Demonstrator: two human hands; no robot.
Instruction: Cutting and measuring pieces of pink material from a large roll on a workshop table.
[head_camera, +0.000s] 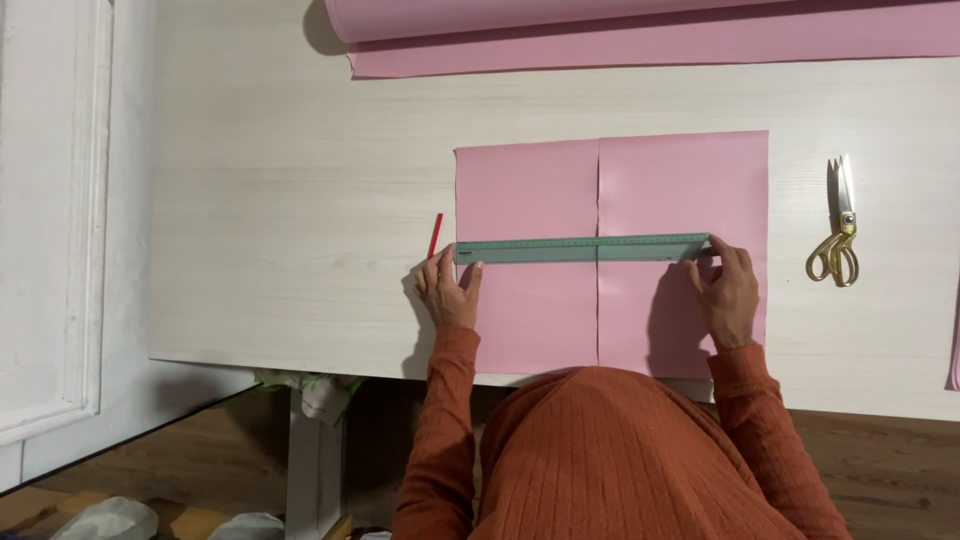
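Note:
A pink sheet (610, 190) lies flat on the pale wooden table (300, 200), with a crease or seam down its middle. A long grey-green ruler (580, 248) lies across the sheet from left to right. My left hand (448, 292) grips the ruler's left end at the sheet's left edge. My right hand (728, 295) grips the ruler's right end, fingers over it. A red pencil (435, 235) lies on the table just left of the sheet, close to my left hand.
Gold-handled scissors (838, 230) lie shut on the table to the right of the sheet. A roll of pink material (640, 30) runs along the table's far edge. Another pink piece (954, 350) shows at the right border. A white wall panel (60, 200) stands left.

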